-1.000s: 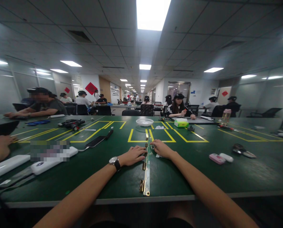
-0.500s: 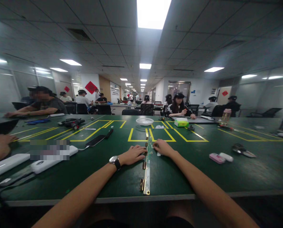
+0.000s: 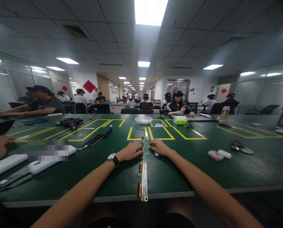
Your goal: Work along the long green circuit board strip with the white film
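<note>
Loosely open, left grip (image 3: 131, 151) touches board (image 3: 144, 172).

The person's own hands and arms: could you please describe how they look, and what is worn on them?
The left hand and the right hand are both without gloves. A wristwatch with a round, silvery case and a black strap is on the left wrist; the right wrist has none. No sleeves show on the forearms.
</note>
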`<action>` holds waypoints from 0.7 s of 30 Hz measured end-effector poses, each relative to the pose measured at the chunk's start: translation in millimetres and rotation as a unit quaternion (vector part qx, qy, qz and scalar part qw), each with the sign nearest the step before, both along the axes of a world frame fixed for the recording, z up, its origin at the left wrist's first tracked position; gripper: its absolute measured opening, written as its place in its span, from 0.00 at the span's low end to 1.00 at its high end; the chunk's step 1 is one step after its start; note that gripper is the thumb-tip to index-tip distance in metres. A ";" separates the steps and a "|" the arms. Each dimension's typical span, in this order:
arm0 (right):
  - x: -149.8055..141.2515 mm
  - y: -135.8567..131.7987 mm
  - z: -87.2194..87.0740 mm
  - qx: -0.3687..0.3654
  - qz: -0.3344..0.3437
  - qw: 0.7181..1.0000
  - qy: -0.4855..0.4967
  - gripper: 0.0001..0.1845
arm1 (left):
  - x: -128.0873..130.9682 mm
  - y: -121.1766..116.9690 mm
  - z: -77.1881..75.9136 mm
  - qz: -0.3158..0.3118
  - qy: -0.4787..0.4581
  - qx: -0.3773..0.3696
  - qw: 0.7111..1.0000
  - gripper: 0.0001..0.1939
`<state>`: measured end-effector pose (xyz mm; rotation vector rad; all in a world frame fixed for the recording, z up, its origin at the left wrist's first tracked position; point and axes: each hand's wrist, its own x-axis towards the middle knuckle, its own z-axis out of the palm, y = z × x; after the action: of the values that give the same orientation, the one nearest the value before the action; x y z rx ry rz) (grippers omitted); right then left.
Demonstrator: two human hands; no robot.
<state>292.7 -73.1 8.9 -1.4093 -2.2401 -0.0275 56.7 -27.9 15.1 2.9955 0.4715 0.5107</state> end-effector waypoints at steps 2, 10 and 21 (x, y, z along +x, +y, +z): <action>-6.7 -2.9 1.7 -0.008 0.025 1.000 0.011 0.11 | -1.5 -0.7 0.0 0.013 -0.012 0.012 1.000 0.13; -13.4 -6.1 3.7 -0.009 0.042 0.999 0.022 0.14 | -1.5 -3.0 -3.2 0.049 -0.015 0.028 0.998 0.16; -9.1 -3.1 0.1 0.028 -0.003 0.999 -0.041 0.10 | -1.8 6.9 -13.6 0.056 0.031 0.004 0.998 0.24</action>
<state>283.7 -76.2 9.0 -1.4087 -2.2828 -0.1501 54.9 -21.0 1.5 3.0128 0.6458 0.4292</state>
